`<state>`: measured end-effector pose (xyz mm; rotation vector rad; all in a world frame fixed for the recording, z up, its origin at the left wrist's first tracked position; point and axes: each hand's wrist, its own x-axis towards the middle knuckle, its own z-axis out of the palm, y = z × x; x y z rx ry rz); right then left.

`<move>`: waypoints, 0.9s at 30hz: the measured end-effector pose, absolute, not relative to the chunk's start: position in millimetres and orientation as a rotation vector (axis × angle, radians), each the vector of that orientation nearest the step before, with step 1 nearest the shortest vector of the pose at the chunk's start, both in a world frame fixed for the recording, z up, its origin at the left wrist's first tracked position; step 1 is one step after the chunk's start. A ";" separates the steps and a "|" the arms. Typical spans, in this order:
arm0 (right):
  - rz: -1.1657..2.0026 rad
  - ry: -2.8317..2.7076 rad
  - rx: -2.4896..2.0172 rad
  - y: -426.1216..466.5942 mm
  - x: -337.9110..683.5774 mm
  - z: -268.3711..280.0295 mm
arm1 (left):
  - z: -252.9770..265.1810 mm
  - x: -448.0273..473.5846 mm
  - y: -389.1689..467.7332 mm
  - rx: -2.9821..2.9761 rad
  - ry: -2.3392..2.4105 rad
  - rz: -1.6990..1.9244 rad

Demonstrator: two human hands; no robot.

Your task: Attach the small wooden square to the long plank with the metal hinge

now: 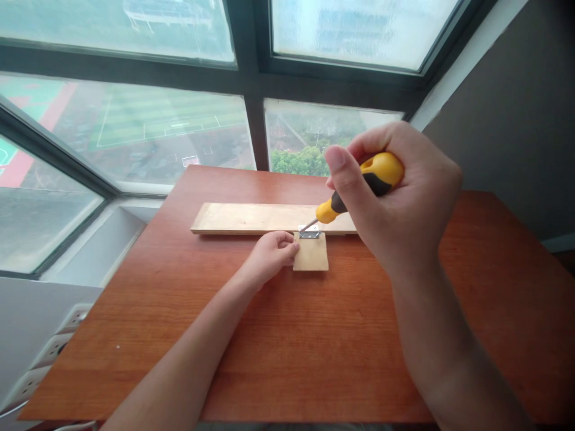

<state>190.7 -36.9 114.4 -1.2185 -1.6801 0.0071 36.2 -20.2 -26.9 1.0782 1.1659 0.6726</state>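
My right hand (399,185) is wrapped round the yellow and black handle of a screwdriver (329,209). The screwdriver slants down to the left, its tip at a small metal hinge (309,234). That hinge lies across the edge between a long pale wooden board (251,216) and a small square wooden piece (311,256). With its fingers closed on the left edge of the small wooden piece, my left hand (275,254) rests low by the table. Whether a screw sits under the tip is too small to tell.
A reddish-brown wooden table (314,341) carries the work. Large windows with dark frames (256,84) stand behind it, and a grey wall (507,120) is at the right. Several white power sockets (51,350) line the lower left beside the table edge.
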 end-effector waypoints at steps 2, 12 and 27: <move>0.008 -1.689 -1.235 -36.4 190.6 113.6 | -26.7 36.6 -20.0 1.078 1.174 0.666; -0.071 -1.754 -1.277 -37.2 193.4 116.3 | -28.5 35.9 -20.1 1.100 1.158 0.663; 0.127 -1.973 -1.142 -40.5 201.2 111.0 | -32.1 33.7 -19.1 1.188 1.171 0.684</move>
